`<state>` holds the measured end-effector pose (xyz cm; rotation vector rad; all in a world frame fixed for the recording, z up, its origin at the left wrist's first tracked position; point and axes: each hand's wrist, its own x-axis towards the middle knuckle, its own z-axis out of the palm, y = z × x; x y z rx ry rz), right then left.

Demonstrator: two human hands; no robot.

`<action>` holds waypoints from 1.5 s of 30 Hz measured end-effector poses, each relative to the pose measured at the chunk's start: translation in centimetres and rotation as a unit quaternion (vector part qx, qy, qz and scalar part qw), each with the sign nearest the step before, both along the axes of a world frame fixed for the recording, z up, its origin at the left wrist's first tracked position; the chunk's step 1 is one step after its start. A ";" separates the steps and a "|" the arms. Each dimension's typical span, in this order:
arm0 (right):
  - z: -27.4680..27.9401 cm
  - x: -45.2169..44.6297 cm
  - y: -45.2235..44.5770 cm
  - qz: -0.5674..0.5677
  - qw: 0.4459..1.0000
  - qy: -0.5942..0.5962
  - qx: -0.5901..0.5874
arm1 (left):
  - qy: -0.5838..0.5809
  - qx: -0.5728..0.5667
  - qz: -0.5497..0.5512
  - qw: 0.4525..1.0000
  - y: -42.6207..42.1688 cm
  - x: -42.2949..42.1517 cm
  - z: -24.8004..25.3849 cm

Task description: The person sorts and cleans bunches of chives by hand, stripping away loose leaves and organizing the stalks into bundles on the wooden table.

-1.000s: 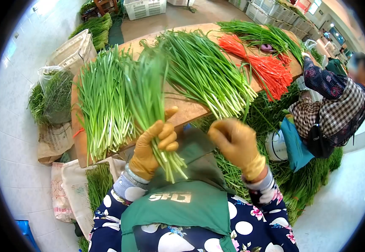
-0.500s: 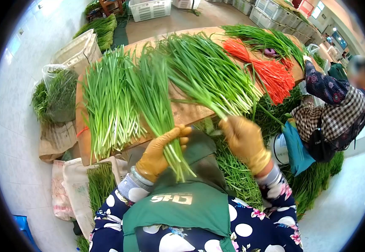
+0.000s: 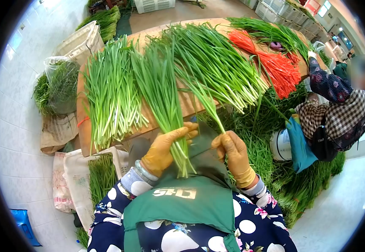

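I see both hands in tan gloves, working at the near edge of the table (image 3: 84, 136). The left hand (image 3: 161, 149) is curled around a green bunch (image 3: 165, 101), thumb and fingers about the lower stems, so the pale cut ends poke out below the grip, over the green apron (image 3: 178, 206). The leafy tops reach up over the table, between the left pile (image 3: 111, 92) and the large heap (image 3: 220, 63); I can't tell how much of their weight the tabletop takes. The right hand (image 3: 234, 153) is narrow, thumb and fingertips pinching the thin stalks (image 3: 211, 108) by their lower ends, the rest slanting up and leftward to the near side of the large heap. From here I can't make out whether those leaves touch the heap. Beyond it lie red strips (image 3: 275, 73), gathered at a waist and fanned toward me, with a purple item (image 3: 276, 46) just beside them. At the far right, the co-worker's sleeve (image 3: 327, 82) stretches to the far greens (image 3: 271, 33). Under the table's right side I have loose greens (image 3: 254, 151) spread low, near a white bucket (image 3: 280, 145) and a teal bag (image 3: 299, 145).
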<state>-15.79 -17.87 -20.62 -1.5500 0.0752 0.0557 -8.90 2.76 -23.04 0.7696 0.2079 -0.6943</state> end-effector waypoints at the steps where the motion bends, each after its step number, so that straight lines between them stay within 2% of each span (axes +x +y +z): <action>1: -0.3 -0.1 0.1 -0.004 0.999 -0.029 0.040 | 0.004 0.000 0.006 1.000 0.1 -0.1 0.0; 4: -0.4 -0.3 0.4 -0.029 0.996 -0.083 0.006 | 0.013 0.013 0.019 1.000 0.5 -0.2 0.2; 6: -0.3 -0.3 0.8 -0.017 0.997 -0.066 -0.034 | 0.017 -0.037 0.004 0.999 1.1 -0.1 0.0; 8: -0.4 -0.5 1.1 -0.004 0.996 -0.048 -0.072 | 0.015 -0.036 0.004 0.999 0.9 -0.1 0.4; 10: -0.8 -0.7 1.4 0.051 0.996 -0.057 -0.047 | -0.008 -0.006 -0.002 1.000 0.7 -0.3 0.7; 12: -0.4 -1.0 1.8 0.059 0.998 -0.033 0.001 | -0.011 0.006 -0.007 1.000 0.5 -0.2 0.2; 14: -0.2 -1.0 1.5 0.129 0.981 0.094 0.106 | -0.043 -0.030 -0.052 0.997 0.0 0.2 0.1; 20: -1.2 -0.3 1.2 0.193 0.973 0.097 0.083 | -0.021 -0.016 -0.034 0.999 -0.8 -0.1 0.9; 21: -1.3 0.2 1.6 0.134 0.988 -0.010 -0.070 | -0.021 -0.004 -0.021 1.000 -1.0 -0.3 1.0; 22: -1.3 0.7 2.1 0.068 0.966 -0.116 -0.221 | -0.022 0.008 -0.011 1.000 -1.1 -0.4 1.1; 24: -1.0 1.9 3.0 0.030 0.968 -0.101 -0.226 | -0.023 0.022 -0.012 0.999 -1.2 -0.6 0.9; 26: -2.0 2.8 3.3 -0.004 0.969 -0.145 -0.200 | -0.025 0.036 -0.009 0.999 -1.2 -0.6 0.9; 28: -2.1 2.4 3.5 -0.007 0.974 -0.125 -0.189 | -0.018 0.044 0.016 0.999 -1.2 -0.7 1.0; 30: -2.4 1.4 3.3 -0.053 0.987 -0.052 -0.140 | -0.038 0.053 0.004 0.998 -1.2 -1.0 2.2; 32: -3.3 -0.3 1.8 -0.062 0.980 -0.037 -0.185 | 0.024 0.044 0.027 0.998 -1.4 -0.8 2.5; 34: -4.7 -2.2 -1.1 -0.079 0.958 -0.019 -0.276 | -0.010 0.076 0.035 0.996 -1.1 -0.5 0.7; 36: -6.5 -4.4 -4.7 -0.037 0.910 0.038 -0.411 | 0.027 0.000 0.015 1.000 -1.0 -0.3 0.6; 38: -11.1 -7.0 -10.1 0.084 0.794 0.195 -0.570 | 0.091 -0.070 0.015 0.993 -0.6 -0.2 0.6; 39: -10.9 -7.0 -10.4 0.080 0.794 0.196 -0.570 | 0.073 -0.089 0.012 0.993 -0.5 -0.1 0.5; 41: -9.8 -6.6 -10.8 0.140 0.698 0.238 -0.661 | 0.058 -0.134 -0.014 0.989 0.0 0.4 -0.2; 42: -6.1 -4.1 -8.4 0.095 0.768 0.225 -0.592 | 0.063 -0.162 -0.027 0.984 0.0 0.6 -0.3; 43: -4.2 -2.5 -6.5 0.040 0.868 0.111 -0.482 | 0.070 -0.181 -0.036 0.980 0.0 0.6 -0.2; 45: -3.9 1.2 -3.8 0.069 0.936 -0.036 -0.344 | 0.079 -0.200 -0.048 0.976 -0.1 0.8 -0.1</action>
